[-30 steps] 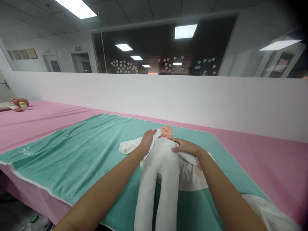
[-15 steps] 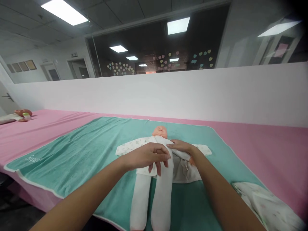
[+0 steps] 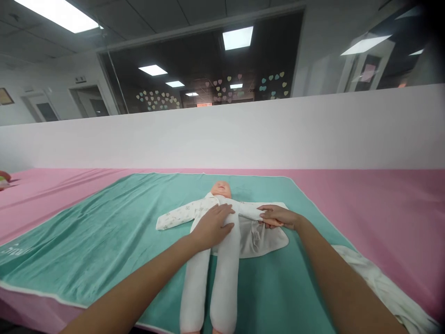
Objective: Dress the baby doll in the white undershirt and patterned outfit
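Note:
A baby doll (image 3: 221, 188) in a white bodysuit (image 3: 225, 278) lies on its back, head away from me. My left hand (image 3: 212, 227) rests on the doll's torso, fingers stretched out. My right hand (image 3: 280, 216) is closed around the doll's forearm, near its bare hand, on the right side. A white printed baby top (image 3: 177, 216) covers the doll's other arm and part of its left side. The top's right half (image 3: 264, 239) is spread out beneath the held arm, with its plain inside showing. Its right sleeve lies partly hidden behind my right hand.
Under the doll is a green blanket (image 3: 104, 236) with a white edge, on a pink-covered table (image 3: 382, 208). Crumpled white cloth (image 3: 375, 278) lies at right, partly behind my forearm. A low white wall (image 3: 208, 139) stands behind. Part of another object (image 3: 4, 178) shows at far left.
My left hand has come down from above the doll and now lies flat on its torso. My right hand has moved outward along the doll's arm to near its hand. The view has shifted right.

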The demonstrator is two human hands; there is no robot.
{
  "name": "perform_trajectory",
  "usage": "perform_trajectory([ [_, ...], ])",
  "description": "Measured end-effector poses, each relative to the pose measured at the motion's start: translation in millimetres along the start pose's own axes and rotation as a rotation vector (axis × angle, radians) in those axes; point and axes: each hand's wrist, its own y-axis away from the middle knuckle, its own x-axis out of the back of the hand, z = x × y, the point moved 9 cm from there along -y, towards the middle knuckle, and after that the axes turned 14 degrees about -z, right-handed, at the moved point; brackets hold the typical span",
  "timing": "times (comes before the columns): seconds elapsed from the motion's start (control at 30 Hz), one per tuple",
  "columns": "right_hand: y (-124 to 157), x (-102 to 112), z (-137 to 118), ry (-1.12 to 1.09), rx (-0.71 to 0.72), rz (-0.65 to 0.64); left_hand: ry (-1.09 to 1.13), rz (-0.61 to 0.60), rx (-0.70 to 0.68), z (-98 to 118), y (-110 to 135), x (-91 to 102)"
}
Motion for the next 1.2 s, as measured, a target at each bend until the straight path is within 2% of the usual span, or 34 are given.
perform_trajectory([
  [0.07,-4,1,-1,-0.024,0.032,0.021,-0.015,-0.026,-0.058,17,3,-5.2],
  [0.13,-7,1,-3,-0.053,0.081,0.043,-0.066,0.028,-0.045,28,11,-1.2],
  [0.23,-8,-1,-8,-0.092,0.15,0.043,-0.198,0.194,0.128,25,28,14.9],
  [0.3,-9,-2,-9,-0.107,0.165,0.035,-0.205,0.222,0.272,12,39,21.1],
  [0.4,-10,-3,-8,-0.117,0.16,0.03,0.007,0.128,0.349,-3,49,19.9],
  [0.53,-11,-3,-5,-0.135,0.141,0.029,0.428,-0.095,0.221,5,51,12.8],
  [0.6,-12,-2,-3,-0.142,0.131,0.031,0.543,-0.103,0.19,4,47,18.4],
  [0.67,-12,-1,-2,-0.143,0.134,0.037,0.516,0.047,0.242,-13,42,34.7],
  [0.73,-12,1,-1,-0.142,0.143,0.047,0.393,0.207,0.363,-40,37,49.3],
  [0.8,-14,3,0,-0.138,0.151,0.055,0.303,0.224,0.466,-60,28,50.1],
  [0.87,-15,3,1,-0.135,0.155,0.049,0.295,0.178,0.474,-67,15,44.6],
  [0.93,-16,3,1,-0.129,0.158,0.043,0.342,0.153,0.361,-54,1,41.5],
  [1.03,-16,5,1,-0.138,0.186,0.028,0.39,0.103,0.127,-16,-22,39.2],
  [1.1,-15,6,-1,-0.189,0.24,-0.001,0.316,0.042,0.049,5,-38,33.8],
  [1.2,-10,8,-5,-0.335,0.352,-0.054,0.066,-0.068,0.015,24,-68,15.8],
])
